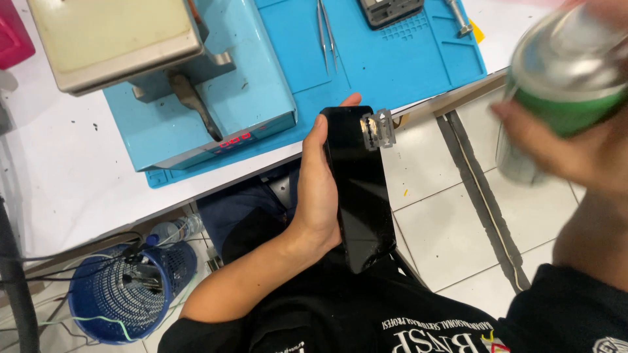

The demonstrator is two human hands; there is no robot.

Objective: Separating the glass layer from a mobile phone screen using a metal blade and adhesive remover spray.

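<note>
We counted one flat black rectangular phone screen and one thin silver razor blade lying on its upper end, along with one blurred metal spray can with a green band. On the white table we saw one blue silicone work mat, one light blue box-shaped machine with a beige top, one pair of steel tweezers and one pink box at the corner. Down on the floor we counted one blue perforated plastic bin and one clear plastic bottle.
</note>
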